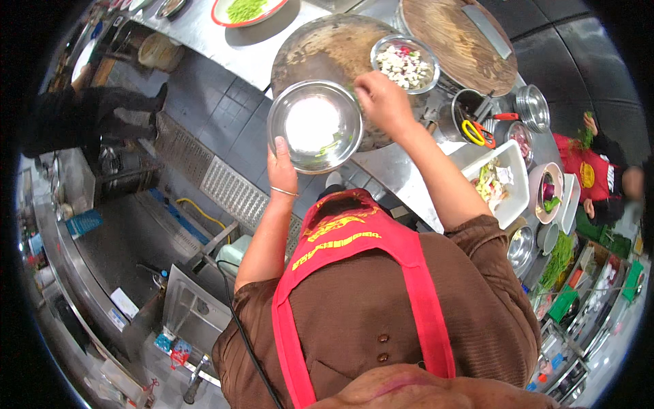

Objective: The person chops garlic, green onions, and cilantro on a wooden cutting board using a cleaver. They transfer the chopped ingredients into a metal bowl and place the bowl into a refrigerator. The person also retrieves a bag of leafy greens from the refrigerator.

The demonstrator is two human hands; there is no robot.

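Note:
My left hand (282, 166) grips the rim of a shiny metal bowl (286, 102), thumb over the near left edge. A few green vegetable pieces (331, 145) lie inside it. The bowl overlaps the near left part of a round wooden chopping block (327, 41). Just right of the rim, my right hand (382, 102) has its fingers curled together. Some green shows by its fingertips, but whether they pinch it is unclear. Close beyond that hand, a second metal bowl (434, 76) holds diced white pieces with bits of red and green (403, 66).
A cleaver (488, 31) rests on another chopping block (439, 30). Scissors (473, 133) stand in a metal container (449, 120). At right are a white tray of scraps (516, 191), stacked bowls (534, 108) and a person (587, 163) holding greens. Another person (97, 120) stands left.

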